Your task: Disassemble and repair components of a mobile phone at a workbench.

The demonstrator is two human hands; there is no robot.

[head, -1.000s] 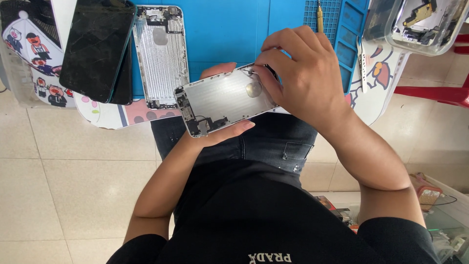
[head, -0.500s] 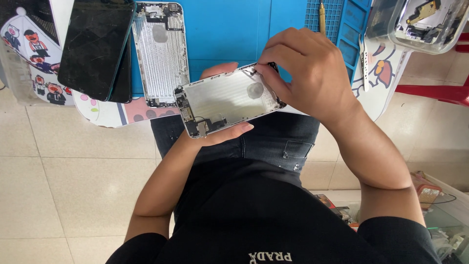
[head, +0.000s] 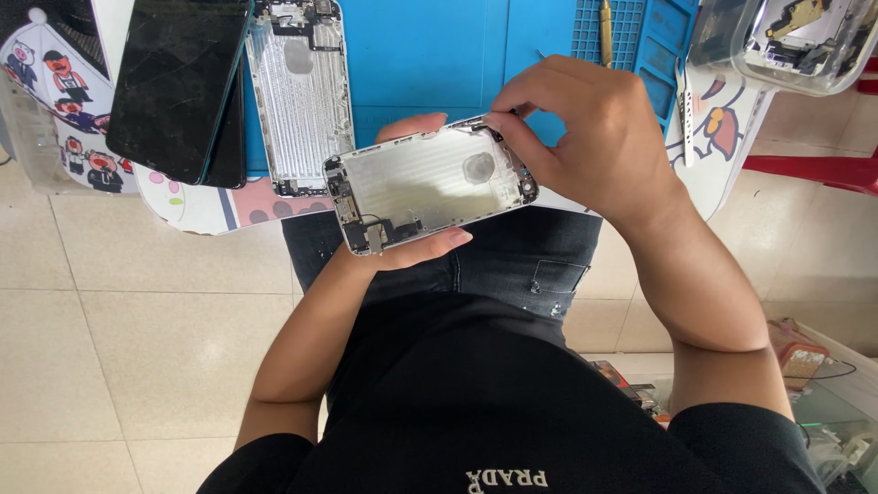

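Note:
A silver phone back housing (head: 425, 187), opened and showing its bare inner shell with small parts at its left end, is held over my lap at the table's near edge. My left hand (head: 407, 247) cradles it from underneath, fingers showing along its lower and upper edges. My right hand (head: 590, 137) pinches the housing's upper right corner with fingertips pressed on the rim. Whether a small part or tool sits between those fingertips is hidden.
A blue work mat (head: 430, 55) covers the table. On it lie a second silver housing (head: 297, 91), a dark phone screen (head: 178, 82) to its left, and a yellow-handled tool (head: 605, 23). A clear plastic box of parts (head: 796, 41) stands at the far right.
My right hand's fingertips have crept a little along the housing's upper right edge. The housing and my left hand have barely shifted.

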